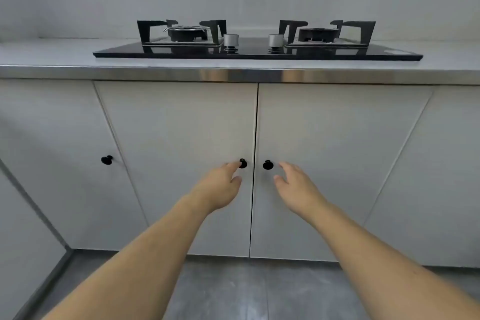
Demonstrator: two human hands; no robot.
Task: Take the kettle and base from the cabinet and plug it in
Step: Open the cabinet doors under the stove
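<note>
Two pale cabinet doors stand closed under the counter, the left door [181, 150] and the right door [337, 163]. Each carries a small black knob near the centre seam, the left knob [242, 163] and the right knob [267, 164]. My left hand [220, 184] reaches up with relaxed fingers, its fingertips touching the left knob. My right hand [296, 184] is spread open just right of the right knob, a little apart from it. The kettle and its base are hidden; neither shows anywhere.
A black glass gas hob [257, 52] with two burners and two silver dials sits on the steel-edged counter [233, 75]. Another closed door with a black knob [106, 160] is at the left. Grey tile floor [246, 291] lies below.
</note>
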